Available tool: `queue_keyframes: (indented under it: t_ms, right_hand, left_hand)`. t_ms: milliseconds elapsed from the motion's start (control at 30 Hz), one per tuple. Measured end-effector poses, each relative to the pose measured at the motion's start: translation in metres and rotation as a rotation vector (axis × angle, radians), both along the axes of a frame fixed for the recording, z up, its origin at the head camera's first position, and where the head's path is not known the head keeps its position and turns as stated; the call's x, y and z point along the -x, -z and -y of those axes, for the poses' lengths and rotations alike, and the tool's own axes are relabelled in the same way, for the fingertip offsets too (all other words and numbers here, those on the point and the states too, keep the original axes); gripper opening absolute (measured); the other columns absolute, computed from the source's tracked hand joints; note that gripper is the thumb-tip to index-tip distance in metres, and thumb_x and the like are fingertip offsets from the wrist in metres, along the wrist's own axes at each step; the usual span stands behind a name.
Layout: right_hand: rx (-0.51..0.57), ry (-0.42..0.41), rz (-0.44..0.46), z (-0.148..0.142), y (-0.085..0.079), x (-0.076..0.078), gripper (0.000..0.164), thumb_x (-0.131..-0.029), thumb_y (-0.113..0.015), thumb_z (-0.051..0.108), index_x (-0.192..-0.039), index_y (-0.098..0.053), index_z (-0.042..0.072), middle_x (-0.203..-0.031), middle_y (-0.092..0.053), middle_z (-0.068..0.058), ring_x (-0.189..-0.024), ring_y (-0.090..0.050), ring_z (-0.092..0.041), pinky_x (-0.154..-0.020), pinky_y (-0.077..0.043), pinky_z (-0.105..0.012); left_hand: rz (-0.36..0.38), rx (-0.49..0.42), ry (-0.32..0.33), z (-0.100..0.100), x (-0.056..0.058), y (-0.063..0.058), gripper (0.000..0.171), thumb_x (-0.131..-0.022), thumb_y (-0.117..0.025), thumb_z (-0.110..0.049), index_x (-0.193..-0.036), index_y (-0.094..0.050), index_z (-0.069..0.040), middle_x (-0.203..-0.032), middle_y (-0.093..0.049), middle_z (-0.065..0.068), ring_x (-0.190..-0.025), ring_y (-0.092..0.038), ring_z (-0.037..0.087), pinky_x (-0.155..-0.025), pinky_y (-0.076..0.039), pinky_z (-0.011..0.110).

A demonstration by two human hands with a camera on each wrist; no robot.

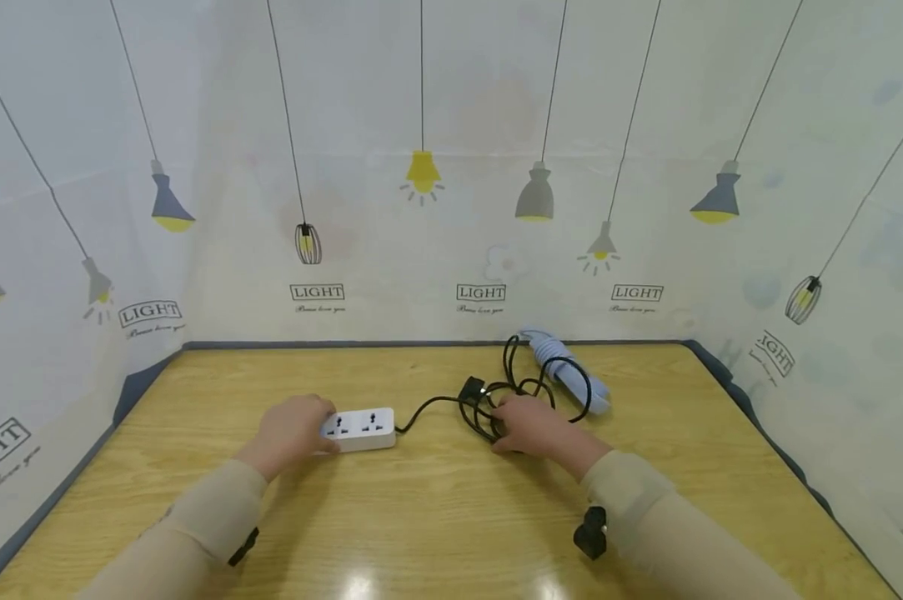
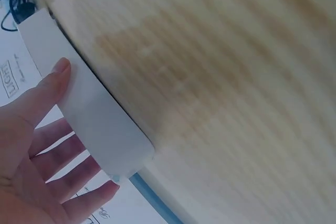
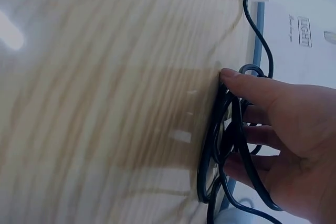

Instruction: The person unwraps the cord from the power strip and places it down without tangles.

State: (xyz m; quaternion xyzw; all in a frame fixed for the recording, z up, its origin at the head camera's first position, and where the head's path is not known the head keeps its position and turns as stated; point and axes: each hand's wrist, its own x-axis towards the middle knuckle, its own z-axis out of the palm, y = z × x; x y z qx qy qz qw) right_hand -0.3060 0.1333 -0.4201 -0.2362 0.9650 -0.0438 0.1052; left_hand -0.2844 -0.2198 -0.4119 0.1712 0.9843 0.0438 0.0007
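Note:
My left hand [image 1: 292, 429] grips the left end of a white power strip [image 1: 368, 432], whose sockets face up on the table. In the left wrist view, the thumb lies along the near side of the strip [image 2: 100, 108] while the fingers reach to its far side. To the right, a black cable [image 1: 430, 402] runs from the strip into a loose coil. My right hand [image 1: 537, 429] holds that coil; the right wrist view has its thumb and fingers around several loops [image 3: 206, 156]. A black plug [image 1: 471, 390] lies just beyond the right fingertips.
Behind the right hand lies a light-blue bundle [image 1: 571, 375] with cord wound round it, black cable loops lying against it. The wooden table [image 1: 421, 517] ends at a backdrop [image 1: 391, 250] printed with lamps, which stands at the back and both sides.

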Motion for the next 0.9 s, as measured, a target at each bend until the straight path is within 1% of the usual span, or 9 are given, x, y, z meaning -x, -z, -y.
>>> queue_keyframes:
  t_ms: [167, 367, 533, 633, 733, 900]
  right_hand:
    - [0.009, -0.024, -0.01, 0.012, -0.003, -0.004, 0.057, -0.084, -0.077, 0.036, -0.127, -0.063, 0.001, -0.122, -0.059, -0.014, -0.107, -0.06, -0.03, -0.092, -0.046, -0.043]
    - [-0.01, -0.059, -0.042, 0.03, 0.0, -0.006, 0.056, -0.085, -0.075, 0.039, -0.127, -0.064, 0.003, -0.118, -0.061, -0.01, -0.102, -0.061, -0.025, -0.09, -0.048, -0.04]
    - [0.001, -0.141, -0.082, 0.046, 0.007, -0.002, 0.055, -0.086, -0.074, 0.039, -0.128, -0.063, 0.005, -0.11, -0.06, -0.006, -0.094, -0.06, -0.019, -0.085, -0.048, -0.035]
    - [0.013, -0.176, -0.085, 0.055, 0.011, 0.001, 0.054, -0.087, -0.073, 0.039, -0.129, -0.063, 0.007, -0.111, -0.059, -0.004, -0.094, -0.058, -0.017, -0.085, -0.047, -0.034]
    - [0.036, -0.17, -0.055, 0.064, 0.011, 0.004, 0.053, -0.088, -0.072, 0.039, -0.13, -0.063, 0.009, -0.111, -0.06, -0.002, -0.095, -0.058, -0.015, -0.084, -0.047, -0.033]
    - [0.077, -0.115, 0.012, 0.076, 0.007, 0.009, 0.051, -0.087, -0.074, 0.036, -0.131, -0.062, 0.013, -0.111, -0.059, 0.0, -0.094, -0.059, -0.014, -0.082, -0.048, -0.031]
  left_hand:
    - [0.007, -0.025, 0.003, 0.002, 0.008, -0.004, 0.049, -0.066, -0.09, -0.027, -0.102, -0.069, 0.0, -0.09, -0.068, 0.007, -0.079, -0.062, 0.022, -0.074, -0.051, 0.041]
    - [0.031, -0.057, -0.004, 0.004, 0.015, -0.003, 0.049, -0.066, -0.089, -0.024, -0.102, -0.069, 0.001, -0.091, -0.067, 0.009, -0.081, -0.062, 0.024, -0.078, -0.051, 0.043]
    - [0.057, -0.106, -0.052, 0.007, 0.019, -0.003, 0.05, -0.066, -0.089, -0.019, -0.105, -0.067, 0.003, -0.097, -0.068, 0.012, -0.088, -0.063, 0.027, -0.084, -0.049, 0.046]
    - [0.071, -0.126, -0.071, 0.011, 0.023, -0.003, 0.049, -0.066, -0.089, -0.017, -0.104, -0.067, 0.004, -0.098, -0.067, 0.013, -0.091, -0.063, 0.029, -0.086, -0.048, 0.047]
    - [0.097, -0.145, -0.084, 0.016, 0.027, -0.003, 0.048, -0.065, -0.089, -0.015, -0.103, -0.067, 0.005, -0.098, -0.067, 0.014, -0.092, -0.062, 0.031, -0.087, -0.047, 0.048]
    - [0.133, -0.173, -0.113, 0.023, 0.04, -0.001, 0.047, -0.066, -0.09, -0.014, -0.104, -0.067, 0.004, -0.1, -0.067, 0.014, -0.094, -0.061, 0.031, -0.089, -0.046, 0.05]
